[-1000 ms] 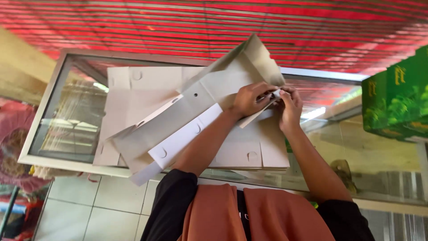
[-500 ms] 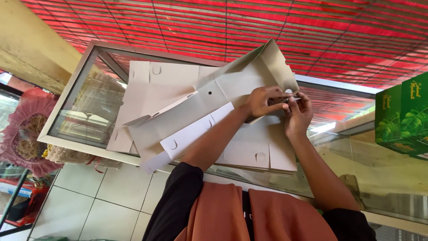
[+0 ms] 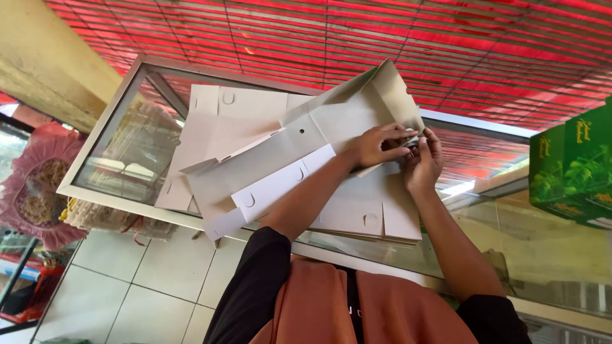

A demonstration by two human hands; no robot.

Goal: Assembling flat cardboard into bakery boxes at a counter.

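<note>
A partly folded white cardboard box lies tilted on a stack of flat white box blanks on a glass display counter. My left hand reaches across the box and pinches a flap at its far right corner. My right hand meets it from the right and grips the same flap, fingertips touching the left hand's. The box's raised end wall stands just above both hands. What lies between the fingers is hidden.
Green printed cartons stand at the right on the counter. A pink-fringed woven basket hangs below the counter at the left, above a tiled floor. The glass reflects a red striped roof. A yellow beam crosses the top left.
Both hands stay at the box's right corner, fingers pressed closer together on the flap. The camera has drifted, so the counter and box sit a little further right in the view.
</note>
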